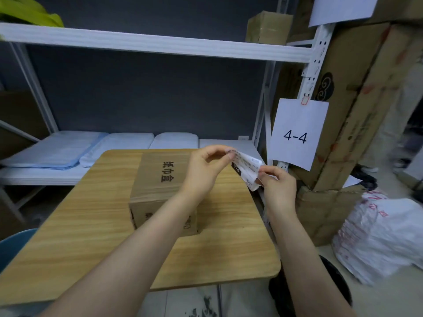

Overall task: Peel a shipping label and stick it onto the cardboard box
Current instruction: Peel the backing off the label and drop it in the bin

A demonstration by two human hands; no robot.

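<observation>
The cardboard box (160, 188) stands near the middle of the wooden tabletop (75, 225), closed, with its printed top face turned up and bare. No label is on it yet, as far as the view shows.

Just to the right of the box, and above its far right corner, the left hand (201, 172) is raised. Its thumb and forefinger pinch the upper edge of the shipping label (246, 169), and the other fingers are curled loosely.

The label hangs in the air between the two hands, bent and a little crumpled, well above the tabletop and to the right of the box.

Further right of the box, the right hand (278, 186) pinches the lower corner of the label with the fingertips.

I judge that the peeling step is in hand: the two hands seem to pull the sticker and its backing apart. Whether the layers are already separated, I cannot tell, because the paper is small and blurred.

The next move probably calls for finishing the peel without letting the sticky side fold on itself, then bringing the label left over the top of the box and pressing it flat.
</observation>
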